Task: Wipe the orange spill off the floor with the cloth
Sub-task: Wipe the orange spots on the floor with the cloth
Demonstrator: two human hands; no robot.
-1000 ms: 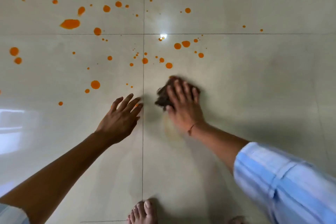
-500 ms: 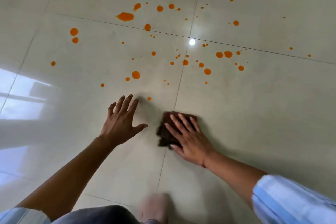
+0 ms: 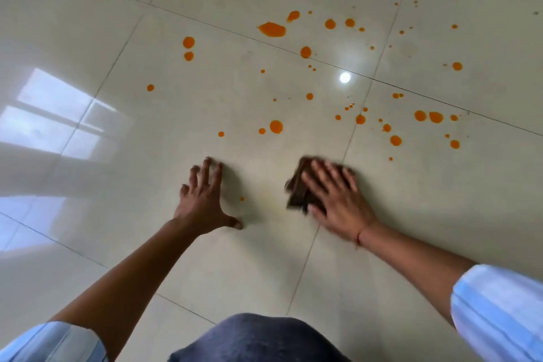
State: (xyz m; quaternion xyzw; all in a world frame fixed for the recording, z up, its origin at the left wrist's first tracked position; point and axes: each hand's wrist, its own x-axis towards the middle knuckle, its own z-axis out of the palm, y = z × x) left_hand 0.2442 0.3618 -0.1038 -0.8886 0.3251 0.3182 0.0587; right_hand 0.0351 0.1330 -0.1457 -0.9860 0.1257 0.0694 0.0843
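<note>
Right grip presses flat-fingered on the cloth (blurred); left grip rests spread on the floor, orange spill farther off.

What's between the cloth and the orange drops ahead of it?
Nothing visible: bare tile runs from the cloth under the right hand to the nearest drops. The left hand rests off to the side, clear.

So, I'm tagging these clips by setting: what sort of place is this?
Probably an indoor room, perhaps in a home: glossy cream floor tiles, a window's reflection on them and a ceiling light's glint. The rest of the room is out of view.
</note>
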